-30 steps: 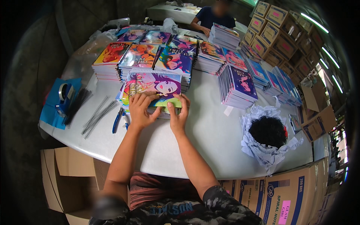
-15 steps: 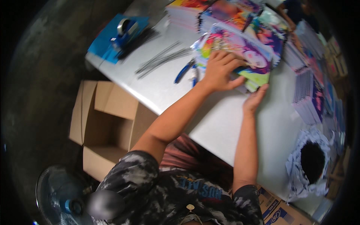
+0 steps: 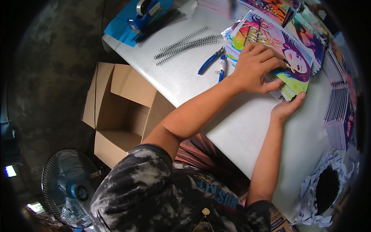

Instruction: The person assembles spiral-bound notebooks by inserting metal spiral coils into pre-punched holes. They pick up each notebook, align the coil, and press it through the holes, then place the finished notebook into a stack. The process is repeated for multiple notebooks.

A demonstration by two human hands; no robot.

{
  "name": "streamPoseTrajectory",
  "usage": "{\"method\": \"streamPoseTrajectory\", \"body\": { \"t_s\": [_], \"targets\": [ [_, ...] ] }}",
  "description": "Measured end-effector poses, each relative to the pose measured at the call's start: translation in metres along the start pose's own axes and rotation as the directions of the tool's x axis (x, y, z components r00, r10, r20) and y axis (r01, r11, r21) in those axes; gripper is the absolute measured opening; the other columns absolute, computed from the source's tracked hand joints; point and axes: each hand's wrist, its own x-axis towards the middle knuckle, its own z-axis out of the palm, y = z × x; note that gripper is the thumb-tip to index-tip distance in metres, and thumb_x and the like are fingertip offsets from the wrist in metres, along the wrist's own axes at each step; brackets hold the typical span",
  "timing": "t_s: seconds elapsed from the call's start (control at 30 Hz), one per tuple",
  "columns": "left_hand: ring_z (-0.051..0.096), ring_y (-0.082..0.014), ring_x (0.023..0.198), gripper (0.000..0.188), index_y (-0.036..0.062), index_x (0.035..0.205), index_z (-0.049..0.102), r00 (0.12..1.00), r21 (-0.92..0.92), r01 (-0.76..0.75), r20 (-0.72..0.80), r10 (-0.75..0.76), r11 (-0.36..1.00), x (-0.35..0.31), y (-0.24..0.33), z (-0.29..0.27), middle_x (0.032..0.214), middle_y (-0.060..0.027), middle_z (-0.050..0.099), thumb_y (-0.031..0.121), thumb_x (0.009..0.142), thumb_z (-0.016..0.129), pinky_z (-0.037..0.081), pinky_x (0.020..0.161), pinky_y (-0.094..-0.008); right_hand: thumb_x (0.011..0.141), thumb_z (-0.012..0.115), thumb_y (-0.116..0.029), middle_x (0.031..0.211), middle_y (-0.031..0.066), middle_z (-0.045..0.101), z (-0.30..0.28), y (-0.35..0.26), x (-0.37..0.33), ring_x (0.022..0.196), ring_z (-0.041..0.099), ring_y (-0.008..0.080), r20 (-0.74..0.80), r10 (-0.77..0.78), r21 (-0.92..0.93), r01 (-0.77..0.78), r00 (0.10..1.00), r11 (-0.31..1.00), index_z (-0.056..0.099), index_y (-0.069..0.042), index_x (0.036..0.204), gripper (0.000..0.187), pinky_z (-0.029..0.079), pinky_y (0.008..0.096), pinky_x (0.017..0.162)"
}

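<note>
A spiral notebook with a colourful illustrated cover lies tilted at the table's far side, its page edges showing at the left. My left hand rests over its cover with bent fingers, the thumb down by the near edge. Around the near right corner of the notebook my right hand is closed, thumb on top and the other fingers hidden beneath. Just left of it are blue-handled pliers. Loose dark wire spirals lie farther left.
A blue tape dispenser stands at the far left corner. Stacked notebooks line the right side, near a crumpled white-rimmed dark opening. Left of the table are an open cardboard box and a fan.
The whole view has shifted, so the table's things appear farther up and right. Both hands stay on the notebook in nearly the same hold.
</note>
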Motion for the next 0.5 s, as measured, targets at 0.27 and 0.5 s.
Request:
{"method": "streamPoseTrajectory", "body": {
  "t_s": [0.27,0.5],
  "targets": [
    [0.051,-0.0177,0.085,0.034,0.0188,0.089,0.063,1.0,-0.001,-0.001,-0.014,0.001,1.0,-0.001,-0.002,0.005,0.088,0.0027,0.057,0.035,0.059,0.066,0.035,0.078,-0.035,0.091,0.031,-0.047,0.129,0.0189,0.041,-0.001,0.004,0.0,0.119,0.04,0.0279,0.028,-0.106,-0.11,0.108,0.994,0.988,0.035,0.006,0.127,0.065,0.029,0.038,0.101],
    [0.054,-0.0132,0.086,0.033,0.0188,0.089,0.064,0.998,0.024,0.002,0.064,-0.003,1.0,-0.001,-0.002,0.0,0.097,0.0055,0.062,0.035,0.061,0.067,0.032,0.077,-0.0279,0.09,0.031,-0.051,0.127,0.0211,0.041,0.004,0.002,-0.006,0.117,0.042,0.0292,-0.019,-0.121,-0.193,0.115,0.992,0.974,0.033,0.009,0.126,0.07,0.031,0.0391,0.099]
  ]
}}
